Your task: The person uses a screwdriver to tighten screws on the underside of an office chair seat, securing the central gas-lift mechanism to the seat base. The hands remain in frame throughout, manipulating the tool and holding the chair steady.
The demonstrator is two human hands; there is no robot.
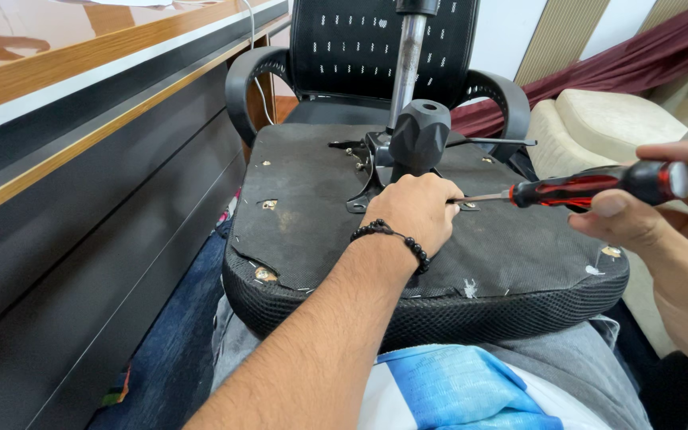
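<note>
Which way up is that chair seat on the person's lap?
Upside down. The chair seat shows its flat black underside, with the metal bracket and gas cylinder pointing upward, and its padded mesh edge faces the lap.

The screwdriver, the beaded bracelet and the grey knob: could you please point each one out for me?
screwdriver [599, 185], head view, on its red and black handle.
beaded bracelet [392, 236], head view, on the black beads across the wrist.
grey knob [420, 137], head view, on its faceted side.

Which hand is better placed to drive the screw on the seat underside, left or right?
Right, probably. The right hand grips the screwdriver, its tip at the mounting plate; the left hand rests there, fisted.
</note>
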